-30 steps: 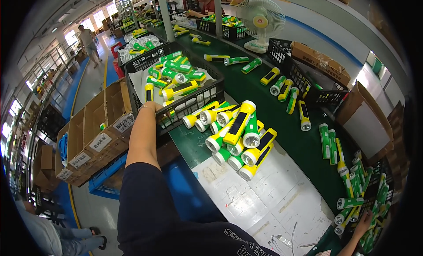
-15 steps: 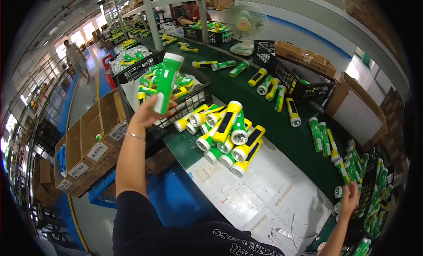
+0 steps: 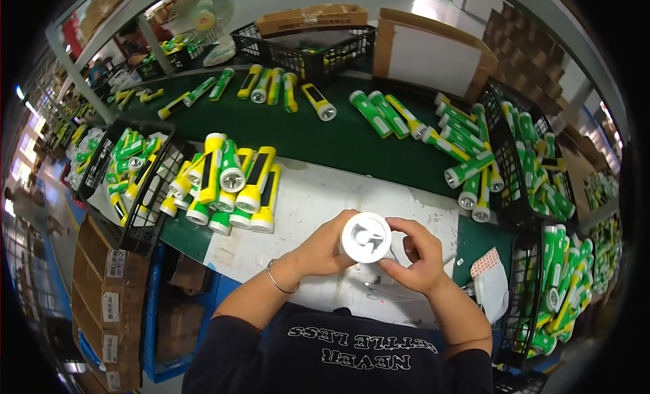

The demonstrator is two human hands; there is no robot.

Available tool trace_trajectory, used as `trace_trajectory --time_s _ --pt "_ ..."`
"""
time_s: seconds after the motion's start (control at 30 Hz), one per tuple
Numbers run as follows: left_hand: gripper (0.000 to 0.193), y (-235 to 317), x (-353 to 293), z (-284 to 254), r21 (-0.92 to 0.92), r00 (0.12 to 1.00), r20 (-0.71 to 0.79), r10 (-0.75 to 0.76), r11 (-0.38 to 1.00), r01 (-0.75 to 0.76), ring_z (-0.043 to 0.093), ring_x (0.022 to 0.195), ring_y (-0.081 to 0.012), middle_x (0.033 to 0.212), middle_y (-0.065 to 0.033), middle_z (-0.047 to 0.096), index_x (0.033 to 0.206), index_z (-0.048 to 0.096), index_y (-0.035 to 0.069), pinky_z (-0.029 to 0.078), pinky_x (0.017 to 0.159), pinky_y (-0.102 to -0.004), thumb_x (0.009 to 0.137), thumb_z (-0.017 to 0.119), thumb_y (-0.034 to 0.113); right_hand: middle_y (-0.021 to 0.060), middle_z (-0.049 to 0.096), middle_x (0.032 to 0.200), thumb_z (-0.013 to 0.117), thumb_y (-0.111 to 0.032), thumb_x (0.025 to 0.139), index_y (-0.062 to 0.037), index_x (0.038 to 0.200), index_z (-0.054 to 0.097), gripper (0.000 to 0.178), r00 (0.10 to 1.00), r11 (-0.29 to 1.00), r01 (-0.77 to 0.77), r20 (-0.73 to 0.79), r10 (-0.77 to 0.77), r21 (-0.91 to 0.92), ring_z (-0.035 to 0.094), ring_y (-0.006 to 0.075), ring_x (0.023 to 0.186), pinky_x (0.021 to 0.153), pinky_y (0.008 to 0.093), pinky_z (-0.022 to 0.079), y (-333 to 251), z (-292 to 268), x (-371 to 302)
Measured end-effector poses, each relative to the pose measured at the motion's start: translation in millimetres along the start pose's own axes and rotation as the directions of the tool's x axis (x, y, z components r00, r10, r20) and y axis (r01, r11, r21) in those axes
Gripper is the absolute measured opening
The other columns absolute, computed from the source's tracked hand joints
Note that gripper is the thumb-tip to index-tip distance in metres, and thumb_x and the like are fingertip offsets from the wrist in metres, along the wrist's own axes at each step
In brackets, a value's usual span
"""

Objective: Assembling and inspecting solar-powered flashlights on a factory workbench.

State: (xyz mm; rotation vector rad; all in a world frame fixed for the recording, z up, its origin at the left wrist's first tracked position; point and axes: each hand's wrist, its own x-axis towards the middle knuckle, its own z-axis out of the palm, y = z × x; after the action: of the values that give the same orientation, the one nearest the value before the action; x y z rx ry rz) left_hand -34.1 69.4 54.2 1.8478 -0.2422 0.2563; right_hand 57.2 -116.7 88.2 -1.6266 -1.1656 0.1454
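Note:
In front of my chest a flashlight (image 3: 366, 237) points its round white head and reflector up toward me; its body is hidden beneath. My left hand (image 3: 326, 248) wraps around its left side, a bangle on the wrist. On the other side, my right hand (image 3: 421, 260) pinches the rim with bent thumb and forefinger. Beyond my left hand lies a stacked pile of green, yellow and white flashlights (image 3: 252, 184), some with dark panels along the body.
A black crate of flashlights (image 3: 172, 174) stands left, with cardboard boxes (image 3: 101, 292) below. More crates (image 3: 508, 184) flank the right side. Loose flashlights lie along the green surface (image 3: 271, 126) behind the white worktop (image 3: 318, 197). A paper piece (image 3: 492, 289) lies near my right forearm.
My view has turned right. My left hand has brought the flashlight from over the left crate to my chest, and my right hand has come from the right-hand flashlights to grip it.

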Motion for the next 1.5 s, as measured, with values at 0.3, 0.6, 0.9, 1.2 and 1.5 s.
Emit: trace_trajectory --time_s 0.3,0.6,0.9,1.2,1.5 --pt "0.065 -10.3 5.4 40.7 -0.315 0.97 0.211 -0.123 0.931 0.187 0.045 0.111 -0.0218 0.117 -0.0129 0.048 0.123 0.036 0.002 0.035 0.095 -0.0351 0.071 0.071 0.018 0.0124 0.059 0.099 0.075 -0.008 0.059 -0.0001 0.109 0.056 0.053 0.992 0.995 0.085 -0.096 -0.08 0.051 0.055 0.0112 0.067 0.055 0.0204 0.042 7.7 -12.4 -24.3" --pt "0.051 -0.5 16.1 30.7 0.304 0.935 0.019 0.355 0.889 -0.343 0.054 0.092 -0.0288 0.104 -0.0091 0.054 0.111 0.048 0.011 0.041 0.081 -0.0387 0.064 0.068 0.014 0.0159 0.061 0.097 0.073 -0.005 0.059 0.0011 0.104 0.058 0.047 0.979 0.985 0.175 -0.101 -0.175 -0.009 0.062 0.0252 0.085 0.073 0.0286 0.05 20.6 -9.0 -27.0" --pt "0.061 -7.8 -0.4 39.3 -0.623 0.984 0.175 -0.025 0.771 0.131 0.058 0.095 -0.0213 0.102 -0.0114 0.059 0.115 0.047 0.003 0.046 0.083 -0.0341 0.072 0.072 0.038 0.01 0.059 0.089 0.073 -0.005 0.061 0.0015 0.108 0.058 0.05 0.978 0.98 0.187 -0.081 -0.192 -0.06 0.06 0.0142 0.067 0.057 0.0223 0.049 -1.3 -4.2 -23.3" --pt "0.06 -10.3 -5.5 37.6 -0.724 0.982 0.19 0.001 0.675 0.14 0.058 0.093 -0.0231 0.097 -0.0107 0.059 0.113 0.047 0.001 0.047 0.082 -0.0348 0.075 0.068 0.042 0.0125 0.059 0.088 0.07 0.0 0.06 0.0047 0.111 0.053 0.054 0.976 0.976 0.215 -0.032 -0.217 -0.044 0.057 0.0149 0.065 0.058 0.0227 0.046 -3.3 0.0 -23.3" --pt "0.043 -27.6 -5.4 49.8 -0.819 0.796 0.362 -0.486 0.241 0.52 0.057 0.07 -0.0171 0.086 -0.0091 0.057 0.116 0.045 0.006 0.049 0.063 -0.0304 0.092 0.041 0.042 -0.0007 0.059 0.085 0.063 -0.011 0.078 -0.0021 0.103 0.055 0.028 0.863 0.821 -0.442 -0.078 0.499 0.361 0.03 -0.0009 0.048 0.044 0.0159 0.027 37.5 -0.9 -43.5"
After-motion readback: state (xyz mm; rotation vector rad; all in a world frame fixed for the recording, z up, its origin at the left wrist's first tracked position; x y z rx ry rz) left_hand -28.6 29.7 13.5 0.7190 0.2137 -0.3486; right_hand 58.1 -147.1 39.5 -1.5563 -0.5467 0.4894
